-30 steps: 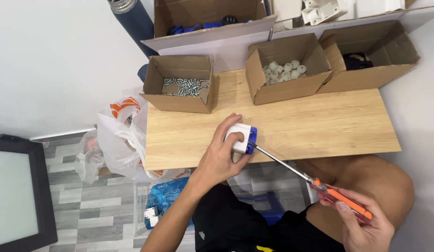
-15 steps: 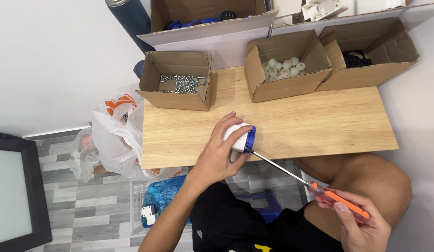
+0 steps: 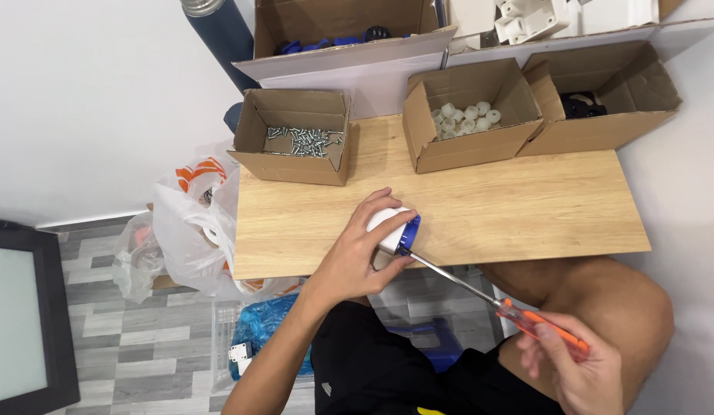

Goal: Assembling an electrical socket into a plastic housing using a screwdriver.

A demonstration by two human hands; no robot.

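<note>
White-and-blue plastic part at near edge of wooden table, clamped in left hand. Orange-handled screwdriver gripped by right hand (tip touching part's blue end). Behind: box of screws, box of white caps.

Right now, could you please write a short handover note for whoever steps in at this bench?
Left hand grips a white and blue part at the near edge of the wooden table.
Right hand holds the orange-handled screwdriver, tip at the part's blue end.
Screws lie in the left box; white round pieces in the middle box.
Whether a screw is seated cannot be seen.
</note>
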